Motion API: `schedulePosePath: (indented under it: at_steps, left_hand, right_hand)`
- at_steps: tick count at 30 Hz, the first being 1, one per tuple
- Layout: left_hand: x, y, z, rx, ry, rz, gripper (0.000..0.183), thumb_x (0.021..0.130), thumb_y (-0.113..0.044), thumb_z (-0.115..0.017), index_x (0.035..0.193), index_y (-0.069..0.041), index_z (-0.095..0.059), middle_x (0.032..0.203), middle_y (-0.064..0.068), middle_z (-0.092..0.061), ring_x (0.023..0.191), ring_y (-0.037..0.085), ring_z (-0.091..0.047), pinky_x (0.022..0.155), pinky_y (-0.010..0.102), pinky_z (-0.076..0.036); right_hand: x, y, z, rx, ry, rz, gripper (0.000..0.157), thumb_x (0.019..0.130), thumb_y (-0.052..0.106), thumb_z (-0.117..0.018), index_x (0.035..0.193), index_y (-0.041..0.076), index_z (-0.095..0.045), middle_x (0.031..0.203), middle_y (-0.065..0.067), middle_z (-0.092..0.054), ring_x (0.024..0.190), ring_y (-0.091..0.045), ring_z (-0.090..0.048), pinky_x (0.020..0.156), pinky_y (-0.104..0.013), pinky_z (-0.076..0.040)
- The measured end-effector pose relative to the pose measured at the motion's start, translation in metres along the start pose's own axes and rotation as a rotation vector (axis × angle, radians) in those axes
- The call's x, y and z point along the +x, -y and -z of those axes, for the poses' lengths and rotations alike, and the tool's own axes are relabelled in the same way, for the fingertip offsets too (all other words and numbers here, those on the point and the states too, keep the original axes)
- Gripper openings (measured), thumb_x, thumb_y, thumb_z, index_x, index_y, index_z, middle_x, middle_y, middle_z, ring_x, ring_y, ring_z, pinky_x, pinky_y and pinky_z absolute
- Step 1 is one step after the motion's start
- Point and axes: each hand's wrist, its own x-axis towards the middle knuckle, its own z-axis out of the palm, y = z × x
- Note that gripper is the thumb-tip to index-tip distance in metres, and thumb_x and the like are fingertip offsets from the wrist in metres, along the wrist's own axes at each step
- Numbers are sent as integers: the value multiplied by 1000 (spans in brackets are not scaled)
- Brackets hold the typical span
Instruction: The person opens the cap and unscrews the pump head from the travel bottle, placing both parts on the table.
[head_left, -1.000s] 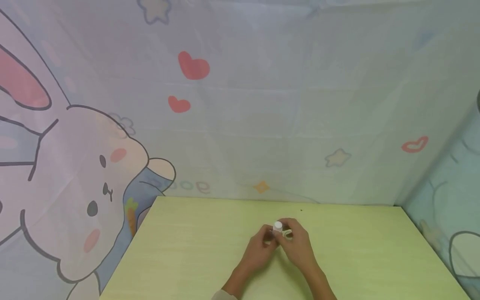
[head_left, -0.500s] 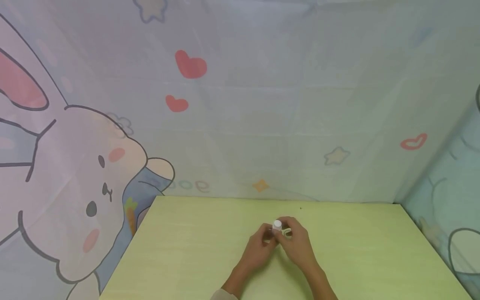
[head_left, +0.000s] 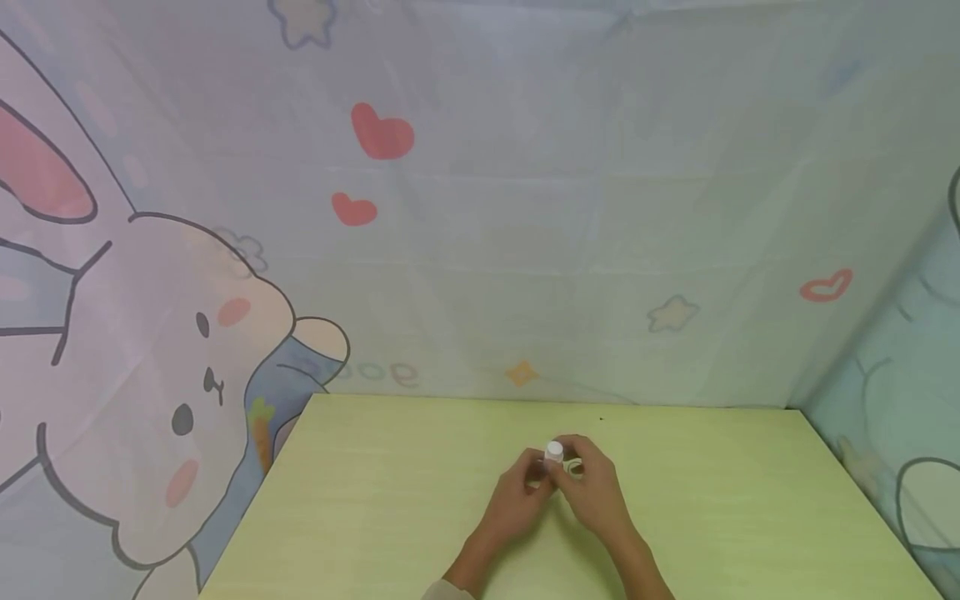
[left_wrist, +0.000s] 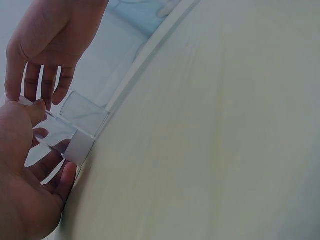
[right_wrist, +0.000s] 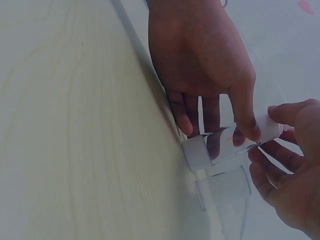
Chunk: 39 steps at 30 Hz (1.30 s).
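Note:
A small cylindrical bottle (head_left: 554,452) with a white top stands upright between both hands. Its white lower end (right_wrist: 196,153) meets the table, and the middle looks shiny or see-through. My left hand (head_left: 516,502) grips it from the left, thumb and fingers curled about its side. From the right, my right hand (head_left: 600,490) pinches it near the top, thumb in front and fingers behind. Close beside the bottle is a clear cylindrical container (left_wrist: 84,114), apart from the fingers; in the head view only its rim (head_left: 576,468) shows beside the right hand. Fingers partly hide the bottle's body.
The pale yellow-green table (head_left: 405,475) extends to both sides of the hands. A printed curtain (head_left: 480,250) with hearts, stars and a rabbit hangs behind and at the sides. One tiny dark speck (head_left: 602,418) lies near the table's back edge.

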Motion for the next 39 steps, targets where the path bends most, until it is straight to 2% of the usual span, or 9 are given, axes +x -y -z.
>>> schedulePosePath:
  at_steps: [5, 11, 39]
  left_hand:
    - [0, 0, 0, -1, 1, 4, 27, 106, -45, -64, 125, -25, -63, 124, 0, -73, 116, 16, -68, 90, 29, -57]
    - [-1, 0, 1, -9, 13, -2, 25, 107, -44, -63, 124, -25, -62, 125, -3, -72, 117, 15, -67, 91, 30, -57]
    - [-1, 0, 1, -5, 25, -22, 24, 108, -42, -62, 125, -24, -60, 126, -5, -71, 117, 14, -67, 91, 29, -57]
  right_hand:
    - [1, -1, 0, 5, 4, -3, 29, 94, 8, -81, 121, 9, -70, 113, 0, -71, 104, -21, -66, 88, -50, -58]
    - [1, -1, 0, 23, 22, -25, 30, 94, 8, -81, 122, 9, -69, 113, 0, -71, 106, -19, -66, 90, -48, -58]
    - [0, -1, 1, 23, 39, -26, 29, 96, 10, -79, 122, 10, -69, 112, 2, -71, 106, -19, -66, 89, -50, -57]
